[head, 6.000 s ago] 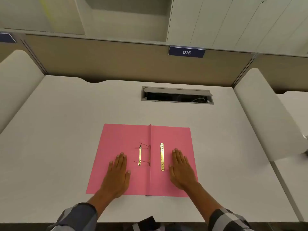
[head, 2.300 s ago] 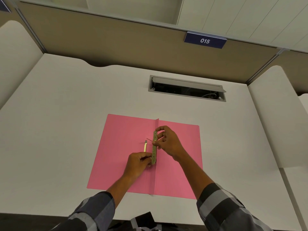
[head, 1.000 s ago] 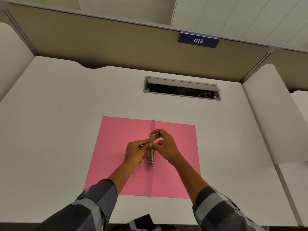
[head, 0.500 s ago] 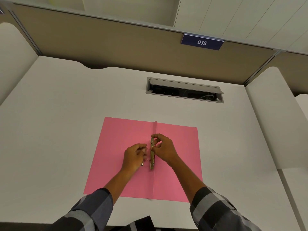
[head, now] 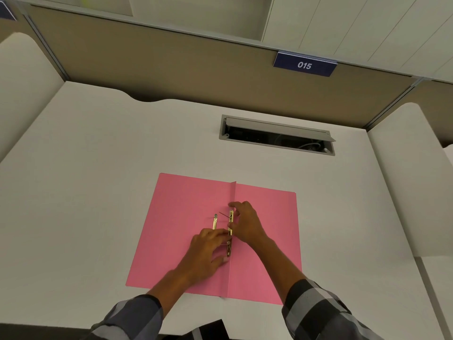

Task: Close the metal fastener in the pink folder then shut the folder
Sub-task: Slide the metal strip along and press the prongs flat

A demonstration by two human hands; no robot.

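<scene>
Both hands have slid lower along the gold bar since a moment ago. Now the left hand point(head: 207, 251) pinches the near end of the gold bar point(head: 230, 233), and the right hand point(head: 245, 223) pinches it higher up with finger and thumb. The pink folder point(head: 181, 231) lies open and flat on the white desk point(head: 98, 192), with the bar along its middle fold. Just to the left sits the gold base strip point(head: 214, 222), with thin prongs sticking up. To do this well, line up the holes in the bar with both prongs, then push it down flat and bend the prongs over.
</scene>
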